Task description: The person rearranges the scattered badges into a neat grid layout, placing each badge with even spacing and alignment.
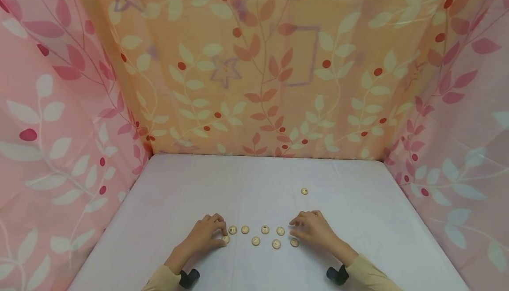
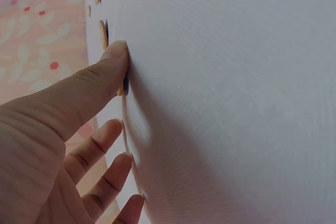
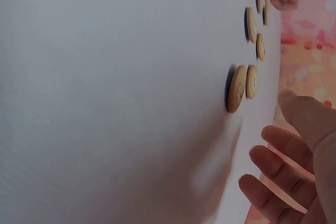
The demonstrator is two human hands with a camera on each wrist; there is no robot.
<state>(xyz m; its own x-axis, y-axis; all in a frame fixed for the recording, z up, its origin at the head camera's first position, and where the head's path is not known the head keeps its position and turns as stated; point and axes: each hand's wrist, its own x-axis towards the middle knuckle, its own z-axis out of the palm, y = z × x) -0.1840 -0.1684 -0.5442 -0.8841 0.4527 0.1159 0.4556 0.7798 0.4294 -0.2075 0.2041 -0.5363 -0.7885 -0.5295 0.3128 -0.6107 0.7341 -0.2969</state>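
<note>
Eight wooden buttons, unlabelled | left hand pinches end button | right hand fingers relaxed

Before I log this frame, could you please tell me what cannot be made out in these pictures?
- Button under the left hand: mostly hidden by the thumb, left wrist view.
- Hole count on the buttons: too small, head view.
- Whether the right hand touches the nearest button: unclear in both views.
- Forearms: cut off by the bottom edge.

Both arms wear pale yellow long sleeves. A small black camera unit is strapped at each wrist.
</note>
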